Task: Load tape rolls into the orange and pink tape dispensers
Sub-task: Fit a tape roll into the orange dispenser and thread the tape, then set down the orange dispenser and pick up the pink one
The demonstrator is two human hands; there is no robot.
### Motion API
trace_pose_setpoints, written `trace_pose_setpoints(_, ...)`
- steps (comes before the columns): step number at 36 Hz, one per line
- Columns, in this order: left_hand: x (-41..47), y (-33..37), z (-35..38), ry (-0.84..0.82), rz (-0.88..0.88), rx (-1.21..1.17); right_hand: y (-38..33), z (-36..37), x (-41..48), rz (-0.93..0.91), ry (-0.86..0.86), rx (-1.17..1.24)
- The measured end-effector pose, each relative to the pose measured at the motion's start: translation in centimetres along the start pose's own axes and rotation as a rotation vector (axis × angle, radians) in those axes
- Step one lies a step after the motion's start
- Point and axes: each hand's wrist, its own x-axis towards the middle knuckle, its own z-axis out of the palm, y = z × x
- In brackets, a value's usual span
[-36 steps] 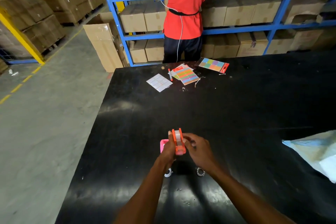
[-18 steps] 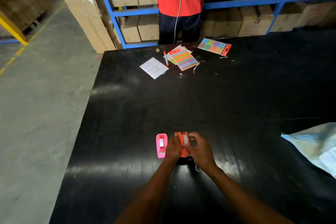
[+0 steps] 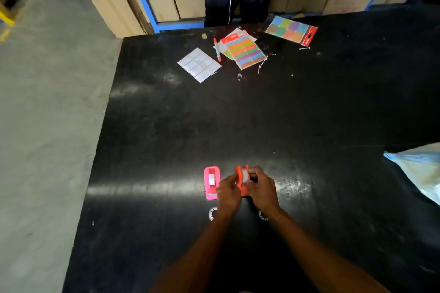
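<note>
Just right of pink dispenser: orange dispenser gripped by left hand and right hand, lower body hidden. Two tape rolls nearer, half covered by wrists. Black table beyond mostly bare.

Bare forearms; no sleeves visible

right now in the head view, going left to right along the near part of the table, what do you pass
pink tape dispenser → left hand → orange tape dispenser, gripped between both hands → right hand → crumpled plastic bag at the table's right edge
</note>
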Motion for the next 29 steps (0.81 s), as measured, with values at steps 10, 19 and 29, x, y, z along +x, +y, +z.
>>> trace_pose_setpoints(10,1.1,-1.6,0.8,0.019,-0.045,0.093,0.9,0.6,0.6,-0.041,-0.008,-0.053)
trace_pose_setpoints(19,-1.3,-0.8,-0.1,0.085,0.01,0.05,1.0,-0.5,-0.5,0.01,-0.007,-0.123)
trace_pose_setpoints(29,-1.7,-4.0,-9.3,0.212,0.126,-0.022,-3.1,0.9,-2.6,-0.36,-0.106,-0.418)
